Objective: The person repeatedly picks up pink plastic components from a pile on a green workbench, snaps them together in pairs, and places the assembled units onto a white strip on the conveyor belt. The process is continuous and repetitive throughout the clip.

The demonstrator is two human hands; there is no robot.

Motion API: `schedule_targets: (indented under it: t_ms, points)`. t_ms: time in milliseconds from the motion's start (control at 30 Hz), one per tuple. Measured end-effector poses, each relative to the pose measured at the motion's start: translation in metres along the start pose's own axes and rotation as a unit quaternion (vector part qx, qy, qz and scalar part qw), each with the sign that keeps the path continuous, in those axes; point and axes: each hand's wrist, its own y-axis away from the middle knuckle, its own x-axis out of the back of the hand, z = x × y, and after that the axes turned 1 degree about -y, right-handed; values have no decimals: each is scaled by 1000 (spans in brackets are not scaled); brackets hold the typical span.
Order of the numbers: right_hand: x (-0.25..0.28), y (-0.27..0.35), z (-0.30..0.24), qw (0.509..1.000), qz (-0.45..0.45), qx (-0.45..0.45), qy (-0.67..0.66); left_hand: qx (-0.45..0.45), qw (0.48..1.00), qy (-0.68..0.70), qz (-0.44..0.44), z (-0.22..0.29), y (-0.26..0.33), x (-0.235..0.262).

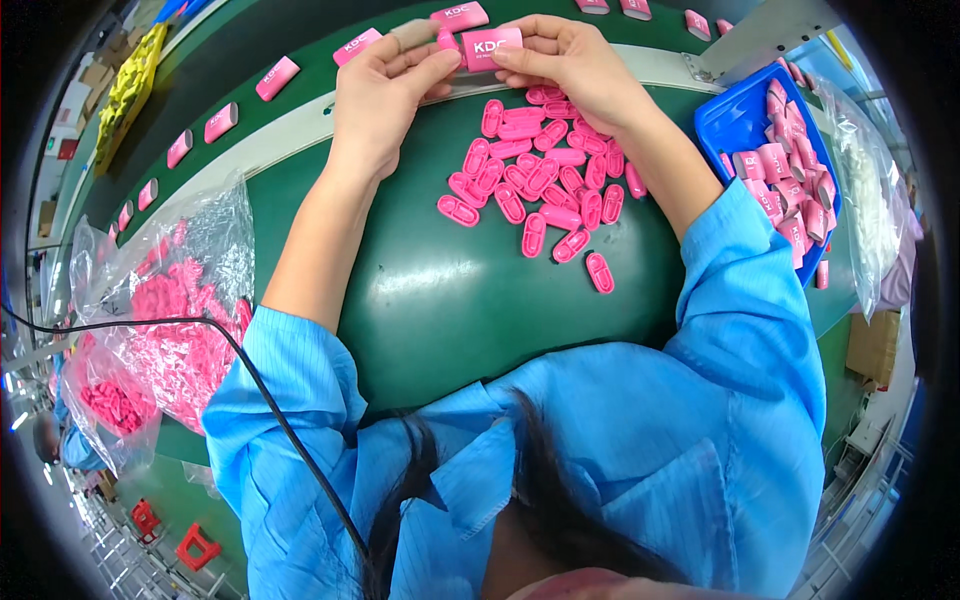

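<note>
At the far edge of the green work table, my two hands are close together. My right hand pinches a flattened pink sleeve with white print, its thumb on the front face. My left hand, with a tan finger cover on one finger, is closed on a small pink plastic part at the sleeve's left end; whether the part enters the sleeve I cannot tell. Just nearer than my hands lies a loose heap of oval pink plastic parts, most showing their hollow side.
Several pink sleeves are spaced along a green conveyor beyond a pale rail. At right stands a blue bin of pink sleeves, beside a metal post. Clear bags of pink parts sit at left. A black cable crosses my left sleeve.
</note>
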Motion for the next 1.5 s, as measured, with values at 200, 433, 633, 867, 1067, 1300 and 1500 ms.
schedule_targets:
  t_ms: [200,433,633,867,1067,1300,1500]
  points:
    - [-4,-2,4,990,-25,-8,-138,10,999,-27,-16,4,4,-8]
    - [-8,4,0,999,40,27,-19,-13,1000,-22,-3,-5,3,-6]
    - [-10,8,-14,999,4,47,-26,-84,975,-204,-18,6,11,-7]
    - [-15,12,-16,997,23,66,39,-102,925,-366,-22,14,22,-19]
    - [-8,-21,-13,980,71,104,154,-318,819,-465,105,-8,6,-13]
    - [27,-70,-4,902,182,111,374,-217,831,-512,-22,10,23,-14]
    - [68,-92,16,767,136,152,608,-140,849,-505,-67,13,22,-15]
